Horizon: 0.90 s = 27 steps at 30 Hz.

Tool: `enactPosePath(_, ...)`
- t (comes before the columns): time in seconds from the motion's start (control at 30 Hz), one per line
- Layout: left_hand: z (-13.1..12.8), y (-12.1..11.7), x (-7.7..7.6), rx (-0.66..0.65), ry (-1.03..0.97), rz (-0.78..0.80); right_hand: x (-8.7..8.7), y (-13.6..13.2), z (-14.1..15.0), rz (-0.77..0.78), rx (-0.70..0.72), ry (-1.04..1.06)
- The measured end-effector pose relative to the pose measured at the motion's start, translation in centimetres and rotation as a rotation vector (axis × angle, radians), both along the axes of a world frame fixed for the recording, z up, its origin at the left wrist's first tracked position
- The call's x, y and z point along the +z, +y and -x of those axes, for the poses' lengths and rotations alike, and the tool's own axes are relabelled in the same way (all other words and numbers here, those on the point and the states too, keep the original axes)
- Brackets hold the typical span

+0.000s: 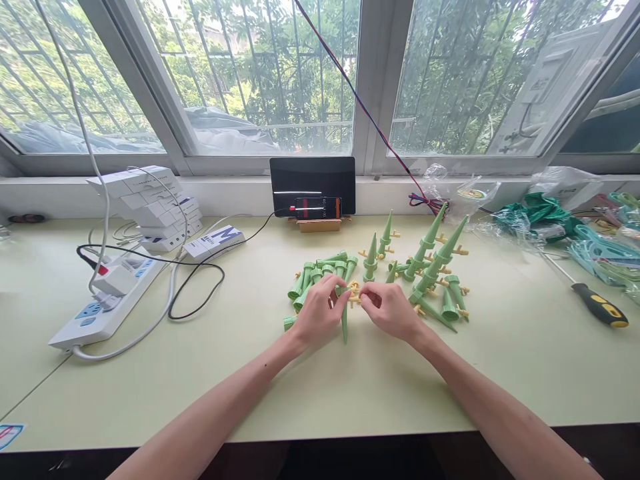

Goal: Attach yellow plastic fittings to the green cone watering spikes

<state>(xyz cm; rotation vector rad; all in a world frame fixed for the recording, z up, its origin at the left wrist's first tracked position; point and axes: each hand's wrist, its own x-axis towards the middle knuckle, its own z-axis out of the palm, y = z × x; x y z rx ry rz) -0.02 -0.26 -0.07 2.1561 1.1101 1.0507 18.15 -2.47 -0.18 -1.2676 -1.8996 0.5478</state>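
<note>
My left hand (pixel 320 310) is closed around a green plastic watering spike (pixel 345 328), its pointed tip directed down toward me. Between my two hands shows a small yellow valve (pixel 355 300), close to the spike's upper end. The fingers of my right hand (pixel 393 310) are pinched together at the valve's right side; whether they grip it is hidden. Behind my left hand lies a pile of green spike pieces (pixel 305 275). To the right of my right hand, several green spikes with yellow valves (pixel 440 260) stand or lie together.
A phone (pixel 319 208) leans before a black tablet (pixel 313 175) at the back. At left are a power strip (pixel 115 300), looping cables and stacked white boxes (pixel 160 207). A screwdriver (pixel 600 305) and plastic bags (pixel 540 217) lie at right.
</note>
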Motion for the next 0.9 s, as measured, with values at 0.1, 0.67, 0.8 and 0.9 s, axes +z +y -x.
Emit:
enactPosePath(0.1, 0.02, 0.09, -0.09, 0.007, -0.003, 0.004, -0.08, 0.09, -0.03, 0.014, 0.016, 0.012)
enactPosePath(0.67, 0.24, 0.70, -0.20, 0.045, -0.105, 0.119, -0.23, 0.23, -0.12, 0.131, 0.020, 0.171)
enactPosePath(0.8, 0.26, 0.73, -0.24, 0.037, -0.149, 0.166, -0.32, 0.23, -0.15, 0.135, 0.027, 0.192)
enactPosePath(0.9, 0.24, 0.71, -0.21, 0.027, -0.173, 0.181, -0.32, 0.23, -0.15, 0.135, 0.023, 0.203)
